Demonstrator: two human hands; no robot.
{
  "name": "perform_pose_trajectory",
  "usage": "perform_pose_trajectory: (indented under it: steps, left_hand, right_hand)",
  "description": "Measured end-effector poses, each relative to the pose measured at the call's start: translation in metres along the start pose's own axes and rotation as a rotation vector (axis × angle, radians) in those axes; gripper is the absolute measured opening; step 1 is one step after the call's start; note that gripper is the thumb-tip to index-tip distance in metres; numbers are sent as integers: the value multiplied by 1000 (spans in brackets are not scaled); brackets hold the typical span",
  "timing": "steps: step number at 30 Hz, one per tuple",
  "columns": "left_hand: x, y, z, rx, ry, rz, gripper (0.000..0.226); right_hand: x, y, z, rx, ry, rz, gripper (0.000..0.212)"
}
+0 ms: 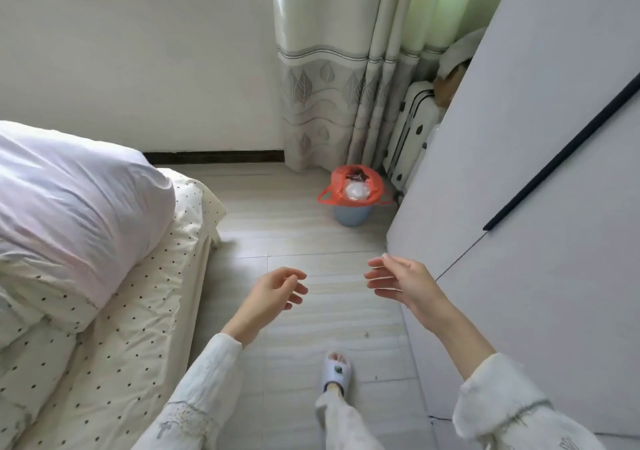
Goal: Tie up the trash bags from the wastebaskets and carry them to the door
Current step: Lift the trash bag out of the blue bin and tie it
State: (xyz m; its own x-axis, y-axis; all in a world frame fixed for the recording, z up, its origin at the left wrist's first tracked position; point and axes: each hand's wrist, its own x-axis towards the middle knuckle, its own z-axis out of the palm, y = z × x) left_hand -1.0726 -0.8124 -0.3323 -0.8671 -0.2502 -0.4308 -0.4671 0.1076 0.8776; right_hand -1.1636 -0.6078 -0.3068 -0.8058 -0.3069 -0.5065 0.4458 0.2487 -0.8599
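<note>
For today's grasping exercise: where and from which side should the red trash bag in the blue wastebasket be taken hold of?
Grip the red trash bag by its two handle loops, which droop outside the rim of the blue wastebasket at left and right. Come from above, one hand per loop; the open mouth faces up, with both loops free.

This is a bedroom in a home. A bed (114, 311) with a dotted cream sheet and a white pillow (69, 200) fills the left side. Leaf-patterned curtains (325, 68) hang to the pale tiled floor (311, 241), and a white wardrobe (536, 172) stands along the right. A small lined wastebasket (351, 214) sits on the floor by the curtains, a suitcase (412, 130) tucked behind it.
</note>
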Motion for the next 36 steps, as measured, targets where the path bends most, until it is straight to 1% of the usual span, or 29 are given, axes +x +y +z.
perform_pose_trajectory:
  steps: [5, 9, 15, 18, 22, 27, 30, 33, 36]
  left_hand:
    - [111, 21, -14, 17, -80, -57, 21]
    - [212, 48, -28, -15, -47, -90, 22]
    - [345, 99, -40, -64, -69, -130, 22]
    - [392, 101, -39, -69, -109, -207, 20]
    - [472, 107, -32, -49, -148, -277, 17]
    - [590, 98, -27, 85, -226, -363, 26]
    - [666, 89, -25, 136, -232, -375, 27]
    - [724, 71, -12, 180, -270, -410, 27]
    - [770, 42, 0, 230, -264, -434, 28]
  right_hand:
    - [102, -36, -3, 62, 57, 56, 29]
    - [199, -72, -7, 68, 70, 96, 32]
    - [321, -135, -23, 66, 117, 137, 32]
    - [365, -145, -29, 52, 123, 211, 31]
    - [438, -157, -47, 65, 205, 283, 28]
    - [533, -147, -63, 139, 340, 403, 24]
    - [601, -138, -74, 171, 405, 435, 26]
    - [663, -118, -92, 184, 429, 492, 28]
    - [717, -83, -103, 252, 450, 556, 32]
